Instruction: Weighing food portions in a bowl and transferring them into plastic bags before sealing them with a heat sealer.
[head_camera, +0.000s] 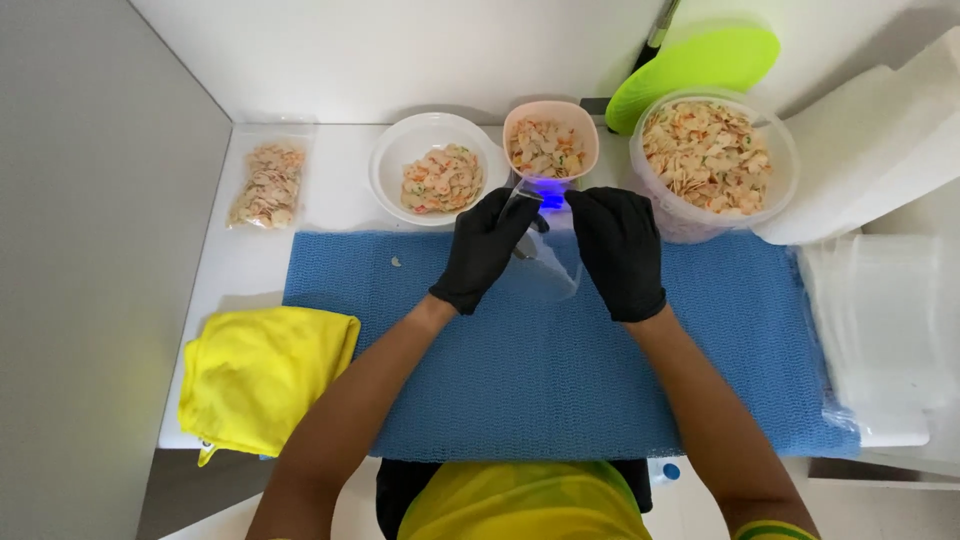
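Both gloved hands, left hand (487, 247) and right hand (618, 250), pinch shut the mouth, at 12 o'clock, of a thin clear plastic bag (548, 270), seemingly light, floppy, slippery.

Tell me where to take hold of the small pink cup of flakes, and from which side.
Grip the small pink cup round its outer wall just below the rim, coming from the near side. It stands upright and full, so a side hold keeps it level; the white bowl and big tub crowd both flanks.
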